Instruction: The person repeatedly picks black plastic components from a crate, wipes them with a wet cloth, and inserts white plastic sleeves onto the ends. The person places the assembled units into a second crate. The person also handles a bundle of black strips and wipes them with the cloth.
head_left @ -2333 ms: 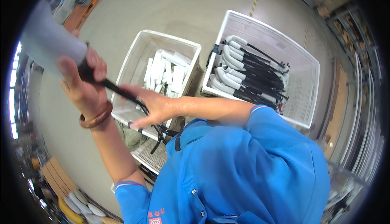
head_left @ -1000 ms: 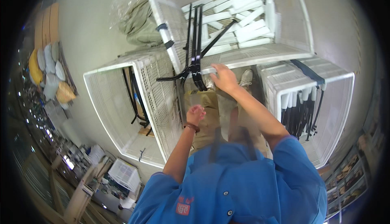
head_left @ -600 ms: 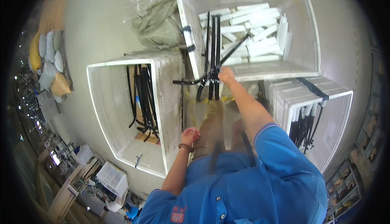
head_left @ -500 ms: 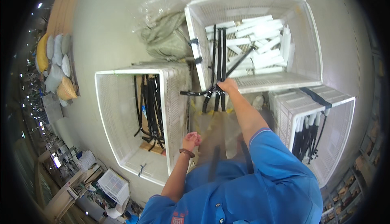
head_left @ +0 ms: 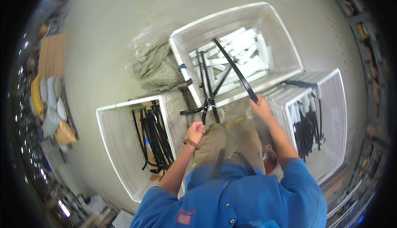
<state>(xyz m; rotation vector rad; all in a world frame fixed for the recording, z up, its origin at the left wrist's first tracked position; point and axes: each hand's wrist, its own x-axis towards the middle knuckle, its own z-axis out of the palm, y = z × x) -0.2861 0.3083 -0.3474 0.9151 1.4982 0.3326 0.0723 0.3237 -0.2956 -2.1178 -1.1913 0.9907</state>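
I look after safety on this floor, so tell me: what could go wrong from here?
1. The right hand grips a black bar near one end, so its long free part, above the white pieces, might swing and knock the other black bars lying across the middle crate's rim.
2. No hand steadies those other bars, so they could slide off.
3. Their bent ends jut toward the trousers and may catch a leg.

This looks like a workshop or factory storage floor, with slatted plastic crates [head_left: 115,145] of black bars [head_left: 155,139] and white strips [head_left: 244,48] around the left hand [head_left: 195,132] and right hand [head_left: 261,107], plump sacks [head_left: 49,93] far left of them, and stocked shelving [head_left: 366,37] far right.
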